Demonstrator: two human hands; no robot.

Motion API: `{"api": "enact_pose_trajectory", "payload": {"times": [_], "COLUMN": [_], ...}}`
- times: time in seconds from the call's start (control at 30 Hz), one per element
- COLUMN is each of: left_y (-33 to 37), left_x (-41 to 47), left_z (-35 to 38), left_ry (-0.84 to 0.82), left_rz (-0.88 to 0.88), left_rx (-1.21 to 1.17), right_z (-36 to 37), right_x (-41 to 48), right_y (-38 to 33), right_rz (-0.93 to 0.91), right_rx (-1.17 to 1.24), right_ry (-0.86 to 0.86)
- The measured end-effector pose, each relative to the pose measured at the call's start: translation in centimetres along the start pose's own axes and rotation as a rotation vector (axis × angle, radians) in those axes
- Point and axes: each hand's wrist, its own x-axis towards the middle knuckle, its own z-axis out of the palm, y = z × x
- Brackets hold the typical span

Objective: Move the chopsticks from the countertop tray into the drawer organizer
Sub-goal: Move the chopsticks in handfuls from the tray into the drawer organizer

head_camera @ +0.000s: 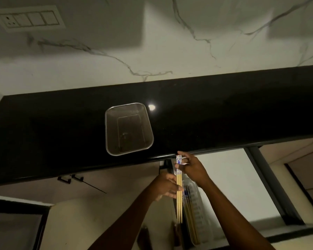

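Both my left hand and right hand grip the bundle of pale wooden chopsticks. They hang above the clear plastic drawer organizer.

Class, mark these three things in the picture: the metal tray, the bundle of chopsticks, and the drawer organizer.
metal tray (107, 134), head view, left wall.
bundle of chopsticks (179, 204), head view, bare wooden shafts below the hands.
drawer organizer (200, 213), head view, clear ribbed side.

A home kitchen: a polished black stone countertop runs beneath a white marble-veined wall with a switch plate, cabinets and an open cutlery drawer below.
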Motion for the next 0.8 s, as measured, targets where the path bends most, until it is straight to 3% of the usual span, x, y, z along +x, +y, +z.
{"api": "enact_pose_trajectory", "payload": {"times": [0.17, 0.33, 0.53, 0.8], "left_y": [-0.8, -3.0, -5.7, -8.3], "left_x": [1.4, 2.4, 3.3, 3.9], "left_z": [1.7, 4.1, 7.3, 7.3], "left_ry": [0.024, 0.033, 0.101, 0.215], "left_rz": [-0.003, -0.038, -0.086, -0.087], "left_rx": [-0.014, 0.041, 0.022, 0.028], "right_z": [-0.7, -0.4, 0.3, -0.7], "right_x": [-2.3, -4.4, -5.3, -4.7], "right_y": [3.7, 7.9, 11.1, 14.0], "right_rz": [0.234, 0.419, 0.527, 0.666], "right_rx": [0.241, 0.292, 0.285, 0.195], "right_ry": [-0.036, -0.022, 0.101, 0.105]}}
